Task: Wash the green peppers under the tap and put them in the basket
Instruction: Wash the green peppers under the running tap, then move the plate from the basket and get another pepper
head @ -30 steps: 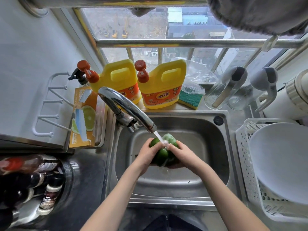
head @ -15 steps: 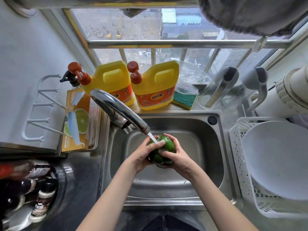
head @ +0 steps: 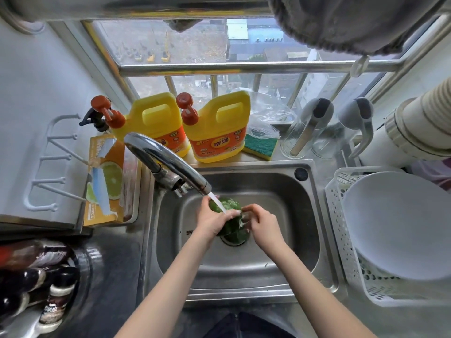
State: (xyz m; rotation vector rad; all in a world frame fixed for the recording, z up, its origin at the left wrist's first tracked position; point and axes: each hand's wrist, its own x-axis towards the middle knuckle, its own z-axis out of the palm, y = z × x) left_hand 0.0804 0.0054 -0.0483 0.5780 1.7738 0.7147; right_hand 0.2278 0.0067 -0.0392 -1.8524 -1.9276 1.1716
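A green pepper [head: 229, 206] is held over the steel sink [head: 288, 240], right under the running tap [head: 168, 164]. The stream of water lands on its top. My left hand [head: 211, 219] grips the pepper from the left, fingers wrapped over its front. My right hand [head: 262, 222] touches its right side with the fingertips. More green shows below the hands, over the drain [head: 235, 236]; whether that is the same pepper or a second one I cannot tell. The white perforated basket [head: 341, 252] stands to the right of the sink.
A large white bowl [head: 400, 225] fills most of the basket. Two yellow detergent jugs [head: 217, 128] and a green sponge [head: 260, 145] sit on the sill behind the sink. Dark bottles [head: 48, 289] crowd the counter at lower left, beside an orange box [head: 105, 181].
Both hands have turned the pepper under the stream. My left hand now covers more of its front and my right hand has slid to its right side. The view shifted slightly.
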